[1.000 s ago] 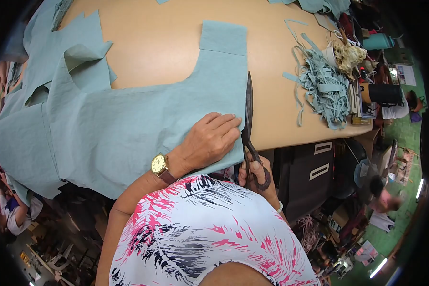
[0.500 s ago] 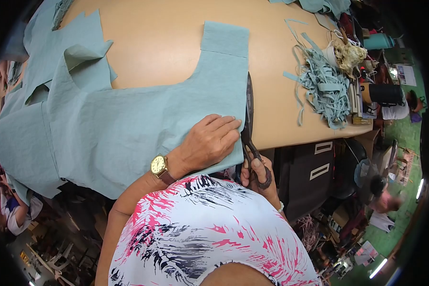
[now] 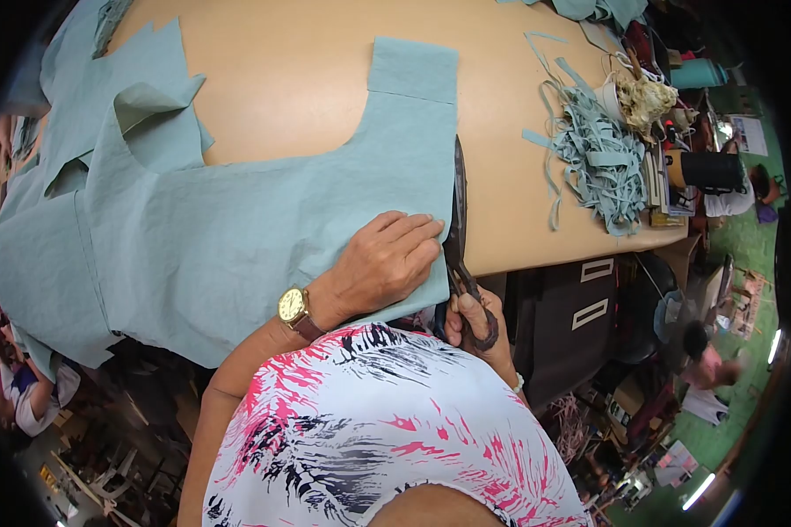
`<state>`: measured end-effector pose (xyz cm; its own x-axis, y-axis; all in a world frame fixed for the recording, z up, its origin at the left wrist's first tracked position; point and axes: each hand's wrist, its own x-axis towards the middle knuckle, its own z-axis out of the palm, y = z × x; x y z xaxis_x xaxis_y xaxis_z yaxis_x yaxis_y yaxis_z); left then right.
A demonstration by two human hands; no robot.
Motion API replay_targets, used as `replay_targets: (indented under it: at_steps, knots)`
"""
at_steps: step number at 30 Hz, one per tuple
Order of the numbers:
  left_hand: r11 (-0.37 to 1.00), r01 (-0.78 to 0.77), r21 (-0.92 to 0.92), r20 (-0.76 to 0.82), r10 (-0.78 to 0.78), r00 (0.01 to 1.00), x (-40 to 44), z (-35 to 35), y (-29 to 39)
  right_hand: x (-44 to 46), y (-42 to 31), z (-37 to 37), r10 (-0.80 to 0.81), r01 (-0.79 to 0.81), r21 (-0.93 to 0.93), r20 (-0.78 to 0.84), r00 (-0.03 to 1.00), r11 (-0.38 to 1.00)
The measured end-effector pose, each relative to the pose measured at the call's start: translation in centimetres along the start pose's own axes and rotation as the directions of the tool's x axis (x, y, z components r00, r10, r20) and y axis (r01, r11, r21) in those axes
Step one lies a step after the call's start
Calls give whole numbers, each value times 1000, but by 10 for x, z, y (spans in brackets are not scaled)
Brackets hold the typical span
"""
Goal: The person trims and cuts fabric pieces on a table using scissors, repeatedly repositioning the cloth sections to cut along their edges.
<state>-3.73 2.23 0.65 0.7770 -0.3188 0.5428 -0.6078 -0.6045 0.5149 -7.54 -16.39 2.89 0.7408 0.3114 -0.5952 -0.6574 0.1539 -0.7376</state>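
A large sheet of sage-green fabric (image 3: 237, 220) lies over the table, with a narrow strip of it reaching up to a squared end. My left hand (image 3: 391, 263), with a wristwatch (image 3: 293, 306) at the wrist, rests flat on the fabric near its right edge, fingers stretched out. Beside that edge, my right hand (image 3: 476, 323) is wrapped round the handles of dark scissors (image 3: 458, 228). Their blades run along the fabric's edge, pointing away from me. The fabric partly hides them, so I cannot tell how far apart they are.
A heap of green fabric strips (image 3: 602, 167) sits at the table's (image 3: 527, 237) right side, near a dark cylindrical container (image 3: 710, 173) and a teal bottle (image 3: 699, 75). More cut fabric (image 3: 154, 79) lies at the upper left. A dark storage unit (image 3: 558, 329) stands below the table edge.
Both hands, the scissors and the fabric stay almost in place, with only a slight shift in view. A person in the right background has moved a little.
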Motion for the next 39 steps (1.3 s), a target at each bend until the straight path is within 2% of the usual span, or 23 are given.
replay_targets:
  at_steps: [1,3,6,9,12,13,15,16,18,21,23,25,28,31,34,39]
  knots:
    - [1000,-2,-7,12,2,1000,0,0,0,0,0,0,0,0,1,-3,1000,1000]
    - [1000,-8,-21,35,9,999,0,-2,-2,-1,-4,1,12,-12,-110,-4,1000,994]
    - [987,159,2,-28,-158,987,10,-21,-7,-1,-8,5,-32,32,-202,4,999,979]
    - [915,393,90,-139,-379,915,25,-43,-28,1,-21,13,-65,74,-234,45,997,969]
    - [740,596,-311,-190,-663,724,36,-53,-67,7,-45,26,-53,85,-251,130,990,964]
    - [605,611,-511,-75,-739,669,41,-64,-76,6,-58,36,-19,52,-204,162,987,978]
    - [224,570,-791,202,-783,588,48,-90,-85,9,-70,48,-47,101,-202,257,965,974]
    - [106,533,-840,269,-771,577,52,-104,-85,10,-77,52,-15,88,-215,320,947,973]
    - [40,374,-926,248,-682,688,50,-122,-91,15,-81,57,-57,142,-179,410,910,974]
    - [-116,6,-993,69,-552,831,41,-127,-98,20,-82,63,-58,160,-202,434,899,966]
    - [-120,-152,-981,-49,-605,794,44,-128,-94,22,-79,62,-57,168,-214,444,894,962]
    - [-1,-167,-986,-107,-762,638,72,-141,-61,26,-73,56,-68,185,-215,459,886,959]
    - [87,-14,-996,-69,-666,743,73,-149,-68,23,-70,54,-62,164,-182,463,884,970]
    - [336,139,-932,-129,-662,738,76,-148,-65,19,-73,58,-53,145,-187,424,904,972]
    - [448,258,-856,-130,-668,733,83,-148,-53,21,-64,50,-72,143,-142,415,907,979]
    - [672,175,-720,-284,-515,809,84,-149,-51,31,-55,40,-178,162,78,549,817,984]
